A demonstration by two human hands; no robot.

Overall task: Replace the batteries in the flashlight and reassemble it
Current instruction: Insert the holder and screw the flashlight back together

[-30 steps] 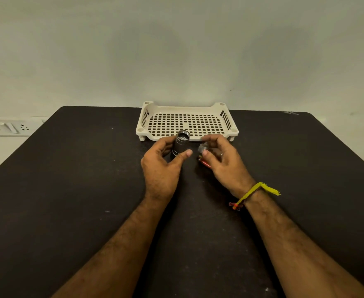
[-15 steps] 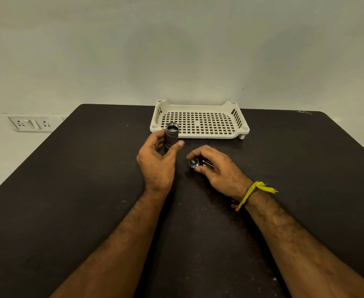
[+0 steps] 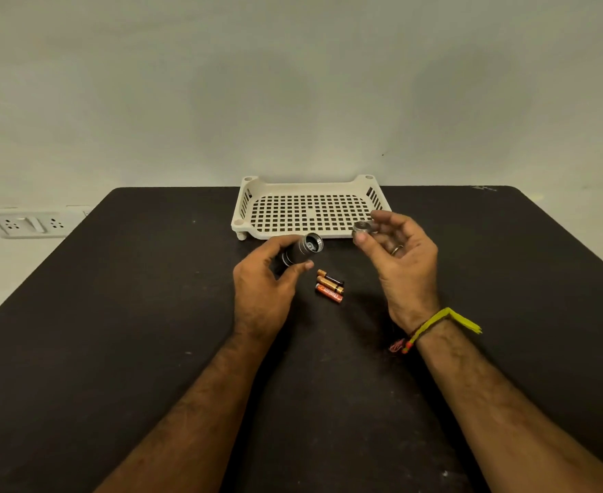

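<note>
My left hand grips the dark metal flashlight body, tilted with its open end pointing up and right. My right hand pinches the small silver end cap between thumb and forefinger, raised over the table to the right of the body. Three small batteries, orange and black, lie side by side on the black table between my hands.
A cream perforated plastic tray stands at the table's far edge, just behind my hands. A white wall socket panel is on the wall at the left. A yellow thread band sits on my right wrist.
My right hand rose from the table surface up and to the right with the end cap, uncovering the batteries. My left hand tilted the flashlight body toward the right.
</note>
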